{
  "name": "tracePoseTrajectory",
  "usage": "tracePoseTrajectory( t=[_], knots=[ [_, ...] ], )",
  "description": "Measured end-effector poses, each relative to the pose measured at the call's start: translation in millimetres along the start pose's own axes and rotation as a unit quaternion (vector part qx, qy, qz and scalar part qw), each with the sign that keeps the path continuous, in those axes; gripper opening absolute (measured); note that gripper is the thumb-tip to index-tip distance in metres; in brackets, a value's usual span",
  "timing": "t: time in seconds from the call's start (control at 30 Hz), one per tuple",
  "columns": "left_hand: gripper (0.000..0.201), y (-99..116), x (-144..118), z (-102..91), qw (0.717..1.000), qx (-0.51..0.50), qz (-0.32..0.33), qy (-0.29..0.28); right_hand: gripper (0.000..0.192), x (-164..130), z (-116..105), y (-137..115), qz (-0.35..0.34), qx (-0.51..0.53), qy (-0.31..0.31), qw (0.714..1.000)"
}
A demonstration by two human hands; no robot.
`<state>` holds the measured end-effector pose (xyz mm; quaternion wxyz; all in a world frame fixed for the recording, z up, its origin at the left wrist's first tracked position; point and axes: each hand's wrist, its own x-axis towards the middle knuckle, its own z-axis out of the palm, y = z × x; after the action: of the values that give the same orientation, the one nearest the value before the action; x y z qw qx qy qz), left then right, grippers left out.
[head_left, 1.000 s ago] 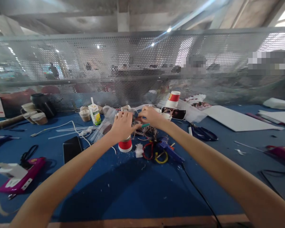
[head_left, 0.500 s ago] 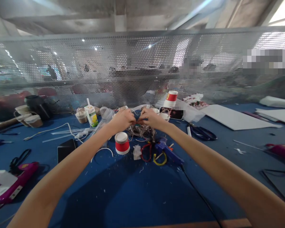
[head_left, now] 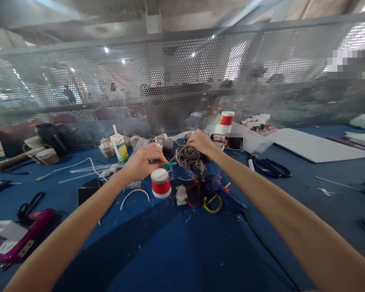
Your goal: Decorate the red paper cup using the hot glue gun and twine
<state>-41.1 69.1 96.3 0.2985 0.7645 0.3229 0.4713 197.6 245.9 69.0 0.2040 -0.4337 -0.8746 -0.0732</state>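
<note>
Both hands are held out over the far middle of the worktop (head_left: 176, 243), with a tangled bundle of grey-brown twine (head_left: 190, 159) between them. The left hand (head_left: 142, 162) is closed in a pinch around a small teal-tipped tool (head_left: 170, 164), which points right toward the twine; what the tool is cannot be told. The right hand (head_left: 200, 141) is curled over the far top of the bundle, and its fingers appear closed on strands there, though the grip itself is hidden. The twine is seen loose and unsorted, part lifted and part trailing down onto the blue surface, so the handling of it is judged to be under way rather than finished. Just near of the left hand an upturned red-and-white paper cup (head_left: 160, 183) stands, apparently bare of twine. To its right lie red and yellow loops (head_left: 205, 196) and a blue glue gun (head_left: 223, 190) with its black cord running near. Farther left a small drink carton (head_left: 121, 146) stands, a second red-and-white cup (head_left: 225, 121) stands far right, and dark scissors (head_left: 270, 167) lie beyond the right forearm.
</note>
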Motion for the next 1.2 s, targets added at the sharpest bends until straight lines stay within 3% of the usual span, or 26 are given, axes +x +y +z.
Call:
tracePoseTrajectory(
  t=[0.13, 0.27, 0.43, 0.63, 0.7, 0.83, 0.9, 0.97, 1.03, 1.07, 1.13, 1.2],
  knots=[
    [0.015, 10, -3, 7.2, 0.995, 0.025, 0.055, -0.081, 0.026, 17, 8, 5, 0.048, -0.026, -0.004, 0.999],
    [0.011, 23, -3, 17.6, 0.978, 0.004, 0.071, -0.196, 0.028, 29, 16, 9, 0.084, -0.045, -0.004, 0.995],
    [0.014, 33, -9, 35.1, 0.914, 0.081, 0.131, -0.375, 0.027, 41, 20, 10, 0.102, -0.072, 0.014, 0.992],
    [0.011, 34, -16, 44.4, 0.859, 0.168, 0.116, -0.469, 0.027, 43, 16, 7, 0.097, -0.100, 0.039, 0.989],
    [0.010, 32, -13, 42.7, 0.859, 0.231, 0.103, -0.446, 0.027, 40, 13, 4, 0.085, -0.108, 0.047, 0.989],
    [0.030, 25, 3, 37.6, 0.877, 0.329, 0.061, -0.346, 0.027, 29, -1, -10, 0.042, -0.123, 0.069, 0.989],
    [0.042, 21, 14, 37.3, 0.882, 0.409, 0.017, -0.233, 0.018, 22, -10, -18, 0.014, -0.127, 0.083, 0.988],
    [0.037, 14, 25, 39.3, 0.876, 0.468, -0.031, -0.113, 0.023, 13, -18, -27, -0.018, -0.134, 0.095, 0.986],
    [0.031, 5, 37, 42.9, 0.868, 0.493, -0.064, -0.021, 0.026, 5, -25, -36, -0.050, -0.145, 0.101, 0.983],
    [0.037, 1, 43, 45.0, 0.862, 0.500, -0.083, 0.007, 0.027, 0, -29, -41, -0.066, -0.152, 0.102, 0.981],
    [0.047, -8, 56, 49.3, 0.859, 0.496, -0.124, 0.019, 0.029, -7, -33, -49, -0.099, -0.168, 0.097, 0.976],
    [0.041, -15, 67, 53.0, 0.872, 0.470, -0.140, -0.002, 0.028, -13, -36, -56, -0.130, -0.182, 0.085, 0.971]
  ],
)
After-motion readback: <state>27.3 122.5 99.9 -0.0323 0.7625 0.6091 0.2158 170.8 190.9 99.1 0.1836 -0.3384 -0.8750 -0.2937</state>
